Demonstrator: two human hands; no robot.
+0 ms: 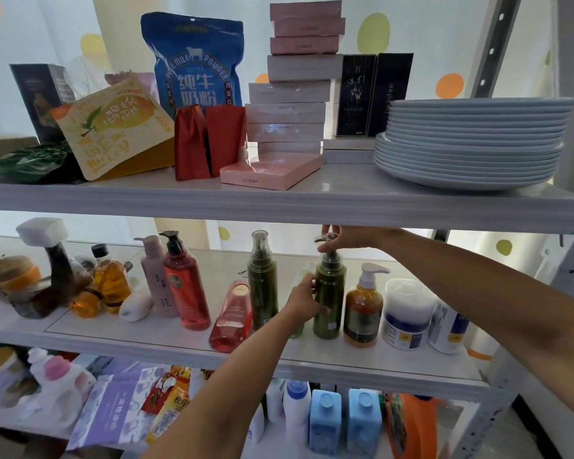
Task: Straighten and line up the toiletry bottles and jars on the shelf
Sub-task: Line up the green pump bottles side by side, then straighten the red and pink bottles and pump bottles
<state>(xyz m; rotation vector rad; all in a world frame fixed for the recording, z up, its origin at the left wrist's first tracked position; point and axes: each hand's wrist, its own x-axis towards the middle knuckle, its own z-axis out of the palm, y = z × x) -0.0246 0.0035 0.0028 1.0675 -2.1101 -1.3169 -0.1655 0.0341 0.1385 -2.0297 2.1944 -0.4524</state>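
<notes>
On the middle shelf (166, 339) stands a dark green pump bottle (331, 293). My left hand (304, 301) wraps around its body, and my right hand (345, 238) pinches its clear pump head from above. A pale green bottle (301, 276) is partly hidden behind my left hand. To the left stand a second green bottle (262, 283), a leaning pink-red bottle (231, 318), a red pump bottle (186, 286) and a mauve pump bottle (156, 279). To the right are an amber pump bottle (363, 309) and two white jars (406, 314), (448, 326).
At the shelf's left end lie tipped amber bottles (111, 283), a white tube (136, 306) and a brown bottle with a white cap (52, 263). The upper shelf holds stacked plates (474, 144), boxes and bags just above my right hand. Detergent bottles (325, 422) fill the lower shelf.
</notes>
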